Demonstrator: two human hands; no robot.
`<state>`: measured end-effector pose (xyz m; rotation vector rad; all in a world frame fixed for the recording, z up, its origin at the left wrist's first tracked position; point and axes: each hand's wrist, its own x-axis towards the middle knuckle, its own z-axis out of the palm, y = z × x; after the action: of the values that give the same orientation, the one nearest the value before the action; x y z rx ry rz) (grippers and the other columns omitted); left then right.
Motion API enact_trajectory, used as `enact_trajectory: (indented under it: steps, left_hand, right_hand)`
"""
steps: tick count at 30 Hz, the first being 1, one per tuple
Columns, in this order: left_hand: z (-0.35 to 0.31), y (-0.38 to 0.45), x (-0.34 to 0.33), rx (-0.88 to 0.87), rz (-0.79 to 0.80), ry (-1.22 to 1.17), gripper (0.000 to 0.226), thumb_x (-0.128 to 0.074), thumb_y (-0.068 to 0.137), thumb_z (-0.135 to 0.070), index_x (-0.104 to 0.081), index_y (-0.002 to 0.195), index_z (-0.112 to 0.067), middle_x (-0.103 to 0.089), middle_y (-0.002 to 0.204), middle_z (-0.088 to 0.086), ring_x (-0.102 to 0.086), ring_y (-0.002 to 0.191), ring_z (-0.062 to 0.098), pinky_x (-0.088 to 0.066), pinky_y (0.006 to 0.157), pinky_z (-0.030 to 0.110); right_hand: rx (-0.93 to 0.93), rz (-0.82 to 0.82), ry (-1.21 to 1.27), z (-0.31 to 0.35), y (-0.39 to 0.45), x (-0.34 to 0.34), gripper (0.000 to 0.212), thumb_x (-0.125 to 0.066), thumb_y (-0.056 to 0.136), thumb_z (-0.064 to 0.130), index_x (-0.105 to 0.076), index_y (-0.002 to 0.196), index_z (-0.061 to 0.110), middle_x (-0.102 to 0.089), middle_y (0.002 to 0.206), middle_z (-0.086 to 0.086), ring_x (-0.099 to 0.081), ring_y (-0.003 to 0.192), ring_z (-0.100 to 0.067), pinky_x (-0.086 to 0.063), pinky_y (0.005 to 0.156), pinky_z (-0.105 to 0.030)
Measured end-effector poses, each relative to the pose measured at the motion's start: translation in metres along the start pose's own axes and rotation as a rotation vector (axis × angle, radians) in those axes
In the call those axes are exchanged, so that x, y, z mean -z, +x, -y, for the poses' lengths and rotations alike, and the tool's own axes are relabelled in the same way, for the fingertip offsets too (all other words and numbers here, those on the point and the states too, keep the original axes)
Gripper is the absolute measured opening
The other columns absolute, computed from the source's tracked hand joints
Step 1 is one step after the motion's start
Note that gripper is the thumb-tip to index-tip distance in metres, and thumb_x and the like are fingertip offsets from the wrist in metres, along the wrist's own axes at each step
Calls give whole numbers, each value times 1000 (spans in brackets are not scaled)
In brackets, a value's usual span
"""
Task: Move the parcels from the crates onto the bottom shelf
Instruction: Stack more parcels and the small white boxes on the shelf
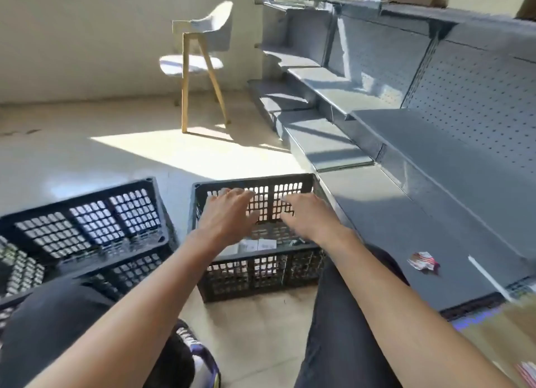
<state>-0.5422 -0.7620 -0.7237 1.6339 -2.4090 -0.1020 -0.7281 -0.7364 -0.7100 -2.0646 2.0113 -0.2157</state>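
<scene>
1. Nearest you: your knees in dark trousers, forearms bare, a shoe (pixel 200 355) w/ purple trim on the floor between them.
2. Your left hand (pixel 226 213) reaches over the black crate (pixel 255 274) straight ahead, fingers straight and a bit spread, holding nothing.
3. Your right hand (pixel 307 213) is alongside it over the same crate, fingers also extended and loose, nothing in it (both hands hover above the inside, touching no parcel as far as can be seen).
4. Parcels (pixel 258 245): flat pale packets w/ white labels lie at the crate's bottom, under and between your wrists; can't tell how many.
5. A 2nd black crate (pixel 87 231) sits to your left, just beside the first; its contents are not clear.
6. Bottom shelf (pixel 406 237), grey metal, runs along your right, next to the crate. On it lies a crumpled red-white wrapper (pixel 423 264) near the front.
7. Back by the wall: a white chair (pixel 200 57) w/ wooden legs, sun patch on the floor before it.
</scene>
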Motion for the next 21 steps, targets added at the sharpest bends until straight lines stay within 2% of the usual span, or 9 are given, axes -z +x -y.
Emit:
enact_trajectory:
  steps: [7, 12, 21]
  left_hand:
    - [72, -4, -30, 167, 76, -40, 52, -54, 98, -49, -51, 144, -24, -61, 139, 0, -57, 125, 23, -51, 100, 50]
    - [93, 17, -76, 235, 164, -87, 49, -50, 97, -48, -55, 139, -23, -63, 135, 1, -58, 122, 25, -51, 97, 50]
    - [121, 74, -189, 380, 425, -250, 55, -52, 96, -46, -51, 146, -23, -54, 148, 1, -48, 138, 23, -43, 111, 45]
  right_hand:
    - [48, 139, 0, 47, 52, -54, 47, -54, 98, 40, -50, 143, 25, -57, 140, -4, -52, 128, -28, -45, 103, -44]
    - [20, 244, 22, 32, 85, -99, 46, -52, 98, 42, -51, 142, 25, -59, 139, -4, -53, 126, -28, -46, 103, -46]
    - [-89, 417, 45, -10, 163, -182, 42, -48, 97, 32, -54, 138, 25, -58, 138, -8, -50, 126, -31, -45, 100, -43]
